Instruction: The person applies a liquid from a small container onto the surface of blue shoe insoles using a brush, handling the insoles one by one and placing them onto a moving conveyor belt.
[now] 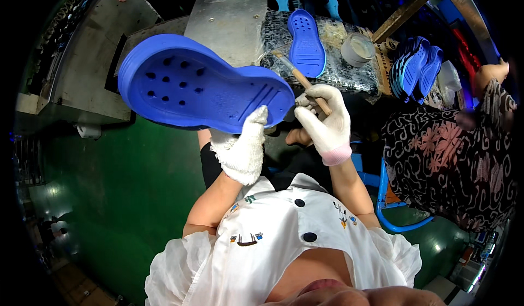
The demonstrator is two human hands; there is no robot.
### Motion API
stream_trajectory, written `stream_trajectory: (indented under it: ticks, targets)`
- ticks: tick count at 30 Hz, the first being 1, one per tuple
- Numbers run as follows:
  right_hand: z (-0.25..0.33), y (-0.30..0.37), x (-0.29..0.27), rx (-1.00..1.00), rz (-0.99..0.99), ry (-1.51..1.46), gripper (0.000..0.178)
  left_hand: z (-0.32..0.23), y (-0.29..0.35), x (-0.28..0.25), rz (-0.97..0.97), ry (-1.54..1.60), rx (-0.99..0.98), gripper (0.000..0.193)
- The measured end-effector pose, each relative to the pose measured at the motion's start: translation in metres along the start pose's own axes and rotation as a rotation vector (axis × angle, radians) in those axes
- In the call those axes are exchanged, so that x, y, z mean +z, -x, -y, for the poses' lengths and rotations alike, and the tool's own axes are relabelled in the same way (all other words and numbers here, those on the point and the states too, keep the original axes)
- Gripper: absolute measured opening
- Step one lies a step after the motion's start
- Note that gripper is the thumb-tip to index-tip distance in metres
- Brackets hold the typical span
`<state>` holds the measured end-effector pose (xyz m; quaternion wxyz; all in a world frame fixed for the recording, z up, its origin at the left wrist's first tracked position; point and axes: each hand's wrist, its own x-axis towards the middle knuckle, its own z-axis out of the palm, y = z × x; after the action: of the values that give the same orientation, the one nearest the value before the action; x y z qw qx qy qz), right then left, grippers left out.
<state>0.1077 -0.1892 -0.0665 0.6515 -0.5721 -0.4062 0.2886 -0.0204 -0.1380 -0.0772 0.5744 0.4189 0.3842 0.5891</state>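
A large blue shoe sole [210, 87] with several round holes near its wide end is held up in front of me. My left hand [245, 147], in a white knit glove, grips its narrow end, the thumb lying on the grooved face and the other fingers hidden underneath. My right hand [326, 117], in a white glove with a pink cuff, is closed round the wooden handle of a brush [300, 79]. The brush points up and left, its tip beyond the sole's narrow end. Another blue sole [307, 44] lies on the wrapped surface ahead.
A round tub [358, 50] stands on the plastic-wrapped surface [346, 78], right of the lying sole. More blue soles [417, 68] are stacked farther right. A co-worker in a patterned garment [447, 164] sits at my right by a blue chair frame [404, 227]. A metal table [226, 27] is ahead.
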Motion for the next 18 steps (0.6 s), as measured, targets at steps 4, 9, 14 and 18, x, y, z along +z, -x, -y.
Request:
stream_trajectory:
  ticks: [4, 9, 14, 18]
  targets:
    - [0.002, -0.005, -0.008, 0.108, 0.053, -0.049, 0.029, -0.003, 0.005, -0.002, 0.104, 0.098, -0.032, 0.019]
    - [0.004, -0.008, -0.018, 0.232, 0.140, -0.078, 0.023, 0.002, -0.002, -0.008, 0.169, -0.015, -0.052, 0.039]
    - [-0.015, -0.006, -0.015, -0.152, -0.086, 0.232, 0.025, 0.002, -0.002, 0.007, 0.057, 0.196, -0.012, 0.021]
    - [-0.010, 0.004, -0.029, -0.259, -0.323, -0.004, 0.017, 0.006, -0.019, 0.005, 0.022, 0.050, 0.030, 0.032]
